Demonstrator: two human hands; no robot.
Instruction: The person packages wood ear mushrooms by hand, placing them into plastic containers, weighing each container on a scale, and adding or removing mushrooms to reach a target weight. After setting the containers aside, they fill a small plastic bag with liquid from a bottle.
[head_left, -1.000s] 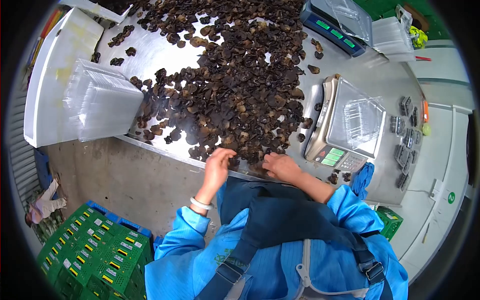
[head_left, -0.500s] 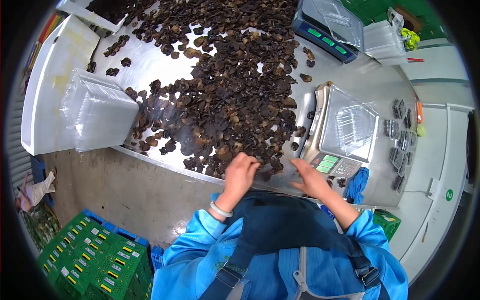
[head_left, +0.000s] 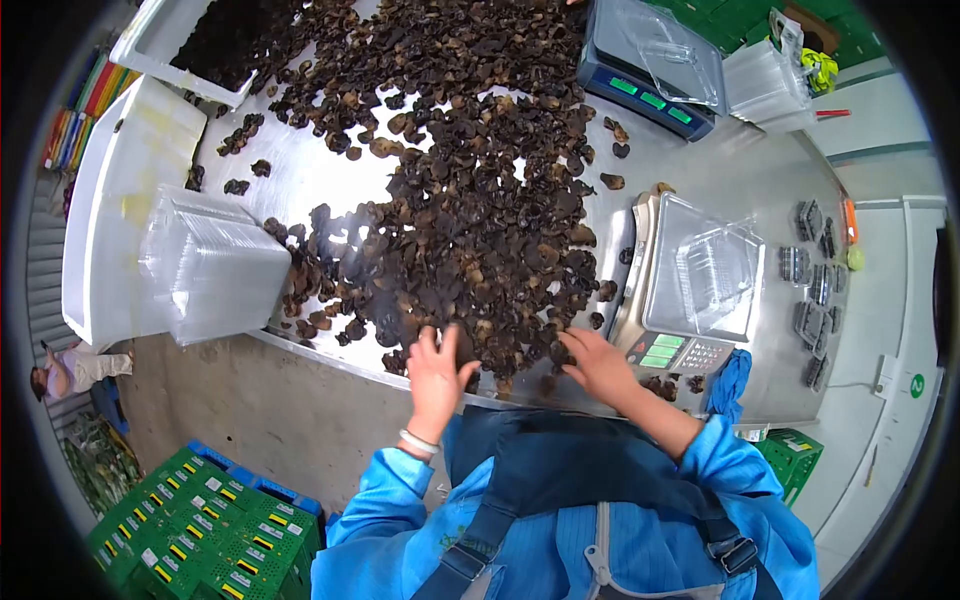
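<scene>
A broad heap of dark brown wood ear mushrooms (head_left: pixel 470 220) covers the middle of the steel table (head_left: pixel 290 140). At its near edge, my left hand (head_left: pixel 437 378) has its fingers spread, with the tips touching the mushrooms and the thumb apart. My right hand (head_left: pixel 603 370) is at the heap's near right corner, its thumb and fingers apart around a mushroom's edge; no firm grip shows. Just right of that hand stands a scale (head_left: pixel 665 345) with green displays, a clear plastic tray (head_left: pixel 712 265) on its pan.
Stacked clear trays (head_left: pixel 225 265) and a white foam box (head_left: pixel 110 220) stand at left. A second scale (head_left: pixel 650 95) is at the far right. Several filled packs (head_left: pixel 810 325) and a blue cloth (head_left: pixel 730 383) lie at right. Green crates (head_left: pixel 200 530) stand on the floor; another person (head_left: pixel 75 370) is far left.
My left hand has moved left, its bunched fingers now spread over the mushrooms. My right hand has shifted slightly left and down, to the heap's edge. The camera view has tilted a little.
</scene>
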